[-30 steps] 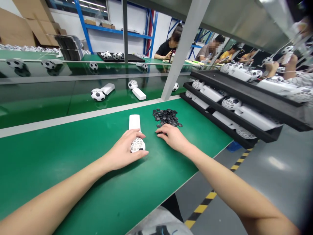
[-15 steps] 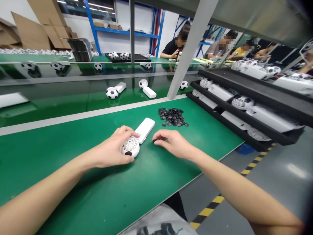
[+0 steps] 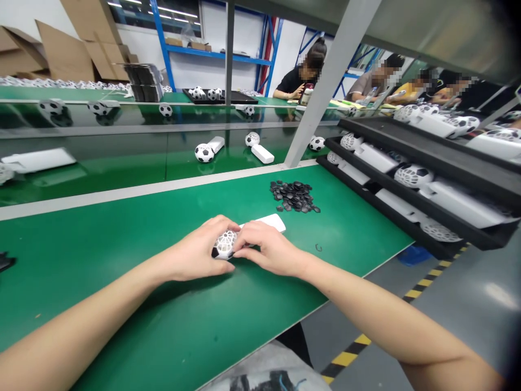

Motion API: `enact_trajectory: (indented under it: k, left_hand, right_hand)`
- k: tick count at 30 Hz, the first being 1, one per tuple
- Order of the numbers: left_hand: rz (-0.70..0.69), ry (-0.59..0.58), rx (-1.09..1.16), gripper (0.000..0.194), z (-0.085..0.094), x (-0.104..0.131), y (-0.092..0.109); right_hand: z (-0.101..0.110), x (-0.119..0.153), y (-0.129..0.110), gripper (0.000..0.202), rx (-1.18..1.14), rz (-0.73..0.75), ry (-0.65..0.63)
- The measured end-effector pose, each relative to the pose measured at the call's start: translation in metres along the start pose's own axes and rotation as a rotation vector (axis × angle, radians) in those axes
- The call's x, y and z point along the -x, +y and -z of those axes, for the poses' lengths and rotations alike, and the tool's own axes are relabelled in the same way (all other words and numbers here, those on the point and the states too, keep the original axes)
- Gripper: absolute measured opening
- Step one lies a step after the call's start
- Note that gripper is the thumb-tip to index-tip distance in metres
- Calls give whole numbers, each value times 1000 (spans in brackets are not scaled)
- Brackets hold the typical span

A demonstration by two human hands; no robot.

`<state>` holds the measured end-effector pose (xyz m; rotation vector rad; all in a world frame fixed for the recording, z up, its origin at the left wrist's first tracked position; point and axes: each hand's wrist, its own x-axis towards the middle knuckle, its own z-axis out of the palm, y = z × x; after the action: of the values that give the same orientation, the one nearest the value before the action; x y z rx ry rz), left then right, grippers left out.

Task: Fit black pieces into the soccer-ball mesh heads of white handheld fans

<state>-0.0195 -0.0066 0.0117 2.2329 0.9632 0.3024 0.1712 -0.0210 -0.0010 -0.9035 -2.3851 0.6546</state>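
My left hand (image 3: pixel 205 247) is curled around a white openwork soccer-ball shell (image 3: pixel 225 242), fingers over its far side and thumb at the near side. A white oblong handle (image 3: pixel 273 221) extends from the ball to the right, partly covered by my right hand. At the ball's right side my right hand (image 3: pixel 264 247) pinches a small black panel piece (image 3: pixel 232 254), mostly hidden by the fingertips. Another black patch shows on the ball's lower left. Beyond my hands lies a pile of black panel pieces (image 3: pixel 295 196) on the green table (image 3: pixel 163 320).
Black trays (image 3: pixel 423 198) stacked at the right hold more ball-and-handle units. A grey post (image 3: pixel 313 108) rises at the table's far edge. Behind it, a belt (image 3: pixel 154 163) carries several units, including a patched ball (image 3: pixel 204 152). People sit across the way.
My right hand has moved left with the black piece, from beside the ball to its surface. The handle has swung to point more to the right. Units on the belt have shifted right.
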Motion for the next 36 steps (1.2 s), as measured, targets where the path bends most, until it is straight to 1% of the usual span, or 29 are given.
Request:
enact_trajectory:
  k: [3, 6, 9, 11, 12, 14, 16, 17, 19, 21, 25, 27, 30, 32, 34, 36]
  left_hand:
    - [5, 87, 8, 46, -6, -1, 1]
    - [-12, 151, -10, 38, -12, -2, 2]
    - [-5, 166, 3, 31, -15, -2, 3]
    - [14, 149, 24, 34, -14, -2, 3]
    - [30, 140, 29, 37, -13, -1, 3]
    - [70, 121, 30, 43, -11, -1, 3]
    - [97, 102, 34, 45, -9, 0, 4]
    - [102, 91, 37, 45, -7, 0, 5]
    - [104, 68, 42, 44, -5, 0, 6]
    - [113, 49, 43, 45, -3, 0, 5]
    - [84, 55, 28, 45, -1, -1, 2]
    - [48, 69, 13, 43, 0, -1, -1]
    - [20, 57, -2, 41, 1, 0, -4]
    - [-1, 34, -8, 41, 2, 0, -5]
    - [-37, 13, -6, 42, 4, -2, -6]
    - [-66, -5, 7, 43, 6, -4, -8]
  right_hand:
    - [-2, -3, 2, 5, -30, -52, 25]
    - [-2, -6, 2, 10, -73, -159, 19]
    - [-2, -11, 2, 15, -110, -214, -14]
    - [3, -15, 9, 15, -154, -204, -41]
    - [7, -17, 15, 14, -165, -200, -34]
    - [20, -17, 32, 11, -77, -243, 49]
    - [35, -12, 54, 8, 189, -375, 195]
    - [42, -8, 64, 9, 330, -456, 226]
    - [50, 1, 81, 11, 432, -523, 226]
    - [51, 10, 91, 14, 443, -529, 194]
    - [47, 20, 92, 17, 437, -524, 167]
    - [47, 22, 89, 17, 413, -519, 155]
    - [52, 26, 85, 18, 346, -516, 148]
    - [54, 28, 80, 18, 194, -563, 181]
    - [55, 28, 73, 16, -40, -629, 202]
    - [54, 28, 62, 17, -242, -642, 167]
